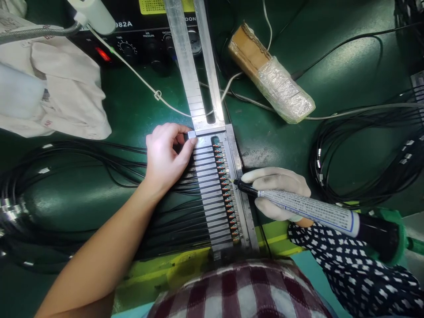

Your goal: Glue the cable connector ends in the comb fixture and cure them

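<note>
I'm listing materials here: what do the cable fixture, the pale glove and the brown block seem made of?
Cable fixture: probably bare metal, satin grey with bright glints. Pale glove: perhaps thin fabric, matt with soft folds. Brown block: likely cardboard, matt with a ragged edge, partly under glossy, crinkled plastic wrap.

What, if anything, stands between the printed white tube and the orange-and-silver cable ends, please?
Nothing visible does; the white-gloved right hand holds the tube, its black tip beside the cable ends, and the bare left hand is clear, at the silver metal fixture.
</note>
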Tool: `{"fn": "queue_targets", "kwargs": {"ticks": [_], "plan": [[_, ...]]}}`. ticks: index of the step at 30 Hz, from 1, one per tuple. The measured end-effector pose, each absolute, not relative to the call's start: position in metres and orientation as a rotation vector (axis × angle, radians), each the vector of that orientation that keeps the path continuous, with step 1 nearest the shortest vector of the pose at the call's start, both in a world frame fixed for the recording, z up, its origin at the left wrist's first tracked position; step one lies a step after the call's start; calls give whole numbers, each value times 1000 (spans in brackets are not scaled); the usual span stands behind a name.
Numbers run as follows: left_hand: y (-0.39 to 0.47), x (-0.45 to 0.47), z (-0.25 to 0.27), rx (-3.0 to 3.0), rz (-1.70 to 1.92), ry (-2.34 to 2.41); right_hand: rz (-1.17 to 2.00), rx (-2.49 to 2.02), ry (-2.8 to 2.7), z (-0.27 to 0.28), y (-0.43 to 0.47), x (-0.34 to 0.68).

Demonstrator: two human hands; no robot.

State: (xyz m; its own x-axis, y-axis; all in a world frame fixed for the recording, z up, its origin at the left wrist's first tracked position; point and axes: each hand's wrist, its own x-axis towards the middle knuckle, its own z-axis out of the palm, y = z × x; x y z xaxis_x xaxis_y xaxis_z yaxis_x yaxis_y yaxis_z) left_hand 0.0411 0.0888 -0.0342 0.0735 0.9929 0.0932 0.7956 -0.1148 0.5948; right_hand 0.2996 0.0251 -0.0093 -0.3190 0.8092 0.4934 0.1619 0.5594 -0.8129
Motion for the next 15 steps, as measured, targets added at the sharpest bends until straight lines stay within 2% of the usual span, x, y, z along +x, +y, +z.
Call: {"fn": "queue_targets", "kwargs": {"ticks": [15], "plan": [[88,41,-35,1975,710,1766,837,-775,-1776,-9,25,301]]}}
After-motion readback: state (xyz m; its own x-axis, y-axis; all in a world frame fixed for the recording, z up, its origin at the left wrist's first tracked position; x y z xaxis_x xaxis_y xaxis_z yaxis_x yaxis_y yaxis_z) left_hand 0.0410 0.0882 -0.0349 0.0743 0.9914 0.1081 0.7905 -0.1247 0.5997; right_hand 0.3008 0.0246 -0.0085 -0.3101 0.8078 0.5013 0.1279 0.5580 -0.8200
